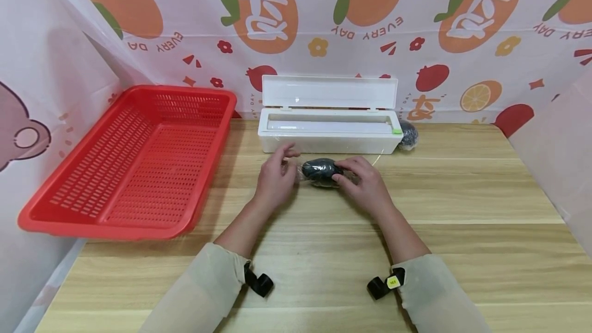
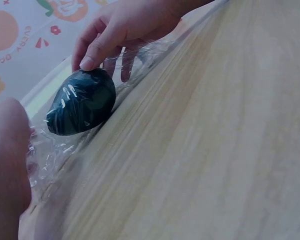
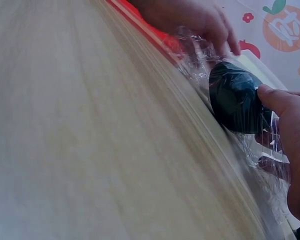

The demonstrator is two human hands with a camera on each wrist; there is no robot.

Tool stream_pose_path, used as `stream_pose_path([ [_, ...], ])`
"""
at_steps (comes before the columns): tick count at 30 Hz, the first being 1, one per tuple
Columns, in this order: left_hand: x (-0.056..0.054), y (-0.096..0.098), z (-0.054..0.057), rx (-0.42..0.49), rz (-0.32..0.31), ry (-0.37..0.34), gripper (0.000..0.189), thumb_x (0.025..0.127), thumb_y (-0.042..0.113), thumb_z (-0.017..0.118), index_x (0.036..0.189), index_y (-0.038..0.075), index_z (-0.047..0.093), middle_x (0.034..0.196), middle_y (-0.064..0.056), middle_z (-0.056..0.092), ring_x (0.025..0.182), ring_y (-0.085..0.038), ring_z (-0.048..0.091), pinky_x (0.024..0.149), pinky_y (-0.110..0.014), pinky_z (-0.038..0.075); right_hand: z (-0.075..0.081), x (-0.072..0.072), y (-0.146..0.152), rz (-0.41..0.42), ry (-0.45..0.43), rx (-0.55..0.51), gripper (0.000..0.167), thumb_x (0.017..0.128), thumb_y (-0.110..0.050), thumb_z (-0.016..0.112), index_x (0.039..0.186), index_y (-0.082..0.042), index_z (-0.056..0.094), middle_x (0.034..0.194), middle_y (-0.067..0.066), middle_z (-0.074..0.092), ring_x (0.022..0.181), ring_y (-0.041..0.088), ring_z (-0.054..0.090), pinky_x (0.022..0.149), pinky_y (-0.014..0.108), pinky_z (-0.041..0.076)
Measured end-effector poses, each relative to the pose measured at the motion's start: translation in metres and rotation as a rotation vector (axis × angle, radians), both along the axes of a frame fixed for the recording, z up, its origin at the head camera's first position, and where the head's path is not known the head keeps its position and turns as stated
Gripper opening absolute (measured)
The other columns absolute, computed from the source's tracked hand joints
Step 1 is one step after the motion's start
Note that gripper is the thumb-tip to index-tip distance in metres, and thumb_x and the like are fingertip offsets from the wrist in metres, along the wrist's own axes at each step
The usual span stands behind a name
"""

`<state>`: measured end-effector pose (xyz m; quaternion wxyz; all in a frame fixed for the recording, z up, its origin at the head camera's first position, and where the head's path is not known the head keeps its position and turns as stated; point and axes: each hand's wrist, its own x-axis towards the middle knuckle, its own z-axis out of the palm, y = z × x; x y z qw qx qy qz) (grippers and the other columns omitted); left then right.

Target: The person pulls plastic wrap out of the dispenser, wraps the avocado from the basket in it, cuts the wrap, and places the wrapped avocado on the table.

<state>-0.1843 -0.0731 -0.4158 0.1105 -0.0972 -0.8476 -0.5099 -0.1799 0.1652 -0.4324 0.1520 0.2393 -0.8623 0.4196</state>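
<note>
A dark green, smooth oval thing (image 1: 320,169), loosely wrapped in clear cling film (image 2: 52,155), is over the table in front of the white cling film dispenser (image 1: 330,140). My right hand (image 1: 365,181) grips its right end, thumb against one side and fingers behind, as the right wrist view shows from close by. On the other side, my left hand (image 1: 276,176) has its thumb and forefinger apart, with loose film around the fingertips. Seen from the left wrist, the oval thing (image 2: 82,102) shines through the creased film.
The dispenser's lid (image 1: 328,91) stands raised, with a white roll inside. Behind its right end sits another dark, film-wrapped round thing (image 1: 408,135). A red perforated basket (image 1: 203,209) stands at the left. Printed cloth (image 1: 319,9) hangs along the table's back edge.
</note>
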Motion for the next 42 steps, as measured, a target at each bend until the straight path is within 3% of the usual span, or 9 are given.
stream_pose_path([
  [4,0.002,0.004,0.006,-0.01,0.028,0.176,0.041,0.09,0.005,0.058,0.131,0.005,0.058,0.112,-0.004,0.071,0.105,-0.022,0.059,0.086,-0.037,0.051,0.0,-0.002,0.001,-0.002,0.014,-0.001,0.03,0.087,-0.022,0.076,0.115,-0.013,0.071,0.111,0.005,0.066,0.103,0.022,0.063,0.09,0.041,0.053],
  [8,0.005,0.012,0.007,-0.056,-0.021,0.286,0.032,0.087,0.001,0.056,0.119,-0.001,0.06,0.106,-0.008,0.071,0.108,-0.023,0.061,0.082,-0.035,0.053,-0.001,-0.003,0.001,0.001,0.01,-0.011,0.03,0.086,-0.023,0.076,0.115,-0.013,0.071,0.11,0.005,0.067,0.103,0.022,0.063,0.091,0.041,0.052],
  [12,0.006,0.018,0.005,-0.063,-0.034,0.334,0.009,0.08,-0.003,0.055,0.087,0.001,0.053,0.108,-0.018,0.069,0.114,-0.029,0.062,0.094,-0.041,0.049,-0.002,-0.004,0.002,0.002,0.004,-0.015,0.03,0.086,-0.023,0.076,0.115,-0.014,0.072,0.109,0.005,0.067,0.104,0.021,0.063,0.092,0.041,0.052],
  [18,0.002,0.018,0.003,-0.112,-0.087,0.289,0.018,0.077,0.001,0.058,0.068,0.007,0.043,0.128,-0.016,0.065,0.13,-0.032,0.048,0.108,-0.047,0.038,-0.003,-0.007,0.002,0.005,-0.007,-0.028,0.03,0.086,-0.024,0.077,0.114,-0.014,0.072,0.108,0.004,0.067,0.104,0.021,0.063,0.093,0.04,0.051],
  [23,0.0,0.017,0.0,-0.247,-0.159,0.219,0.021,0.082,0.017,0.073,0.087,0.007,0.055,0.132,-0.013,0.053,0.125,-0.03,0.048,0.105,-0.046,0.04,-0.002,-0.009,0.001,-0.002,-0.029,-0.02,0.03,0.087,-0.026,0.076,0.115,-0.015,0.072,0.107,0.003,0.067,0.103,0.021,0.063,0.092,0.042,0.051],
  [26,-0.001,0.017,-0.001,-0.345,-0.194,0.178,0.047,0.082,0.03,0.079,0.117,0.01,0.057,0.131,-0.009,0.054,0.123,-0.026,0.052,0.104,-0.044,0.043,0.0,-0.01,0.001,-0.001,-0.027,-0.018,0.03,0.088,-0.026,0.075,0.116,-0.015,0.072,0.109,0.004,0.067,0.104,0.022,0.063,0.093,0.043,0.051],
  [29,-0.002,0.017,-0.002,-0.398,-0.215,0.142,0.06,0.083,0.034,0.079,0.133,0.015,0.054,0.131,-0.005,0.056,0.122,-0.023,0.054,0.104,-0.044,0.044,0.001,-0.011,0.002,-0.001,-0.035,-0.014,0.031,0.089,-0.026,0.073,0.118,-0.015,0.071,0.111,0.005,0.067,0.107,0.024,0.063,0.096,0.044,0.05],
  [36,-0.005,0.016,-0.003,-0.401,-0.217,0.109,0.055,0.087,0.033,0.076,0.135,0.016,0.056,0.13,-0.004,0.056,0.121,-0.023,0.056,0.104,-0.043,0.045,0.003,-0.012,0.002,-0.053,-0.102,0.001,0.032,0.093,-0.031,0.068,0.122,-0.015,0.067,0.119,0.005,0.067,0.114,0.023,0.061,0.1,0.043,0.048],
  [42,-0.009,0.017,-0.004,-0.425,-0.218,0.135,0.054,0.088,0.035,0.074,0.135,0.015,0.057,0.13,-0.005,0.057,0.12,-0.025,0.056,0.103,-0.044,0.045,0.002,-0.011,0.001,-0.038,-0.06,0.043,0.04,0.086,-0.031,0.075,0.122,-0.016,0.067,0.125,0.004,0.06,0.122,0.024,0.051,0.105,0.048,0.041],
])
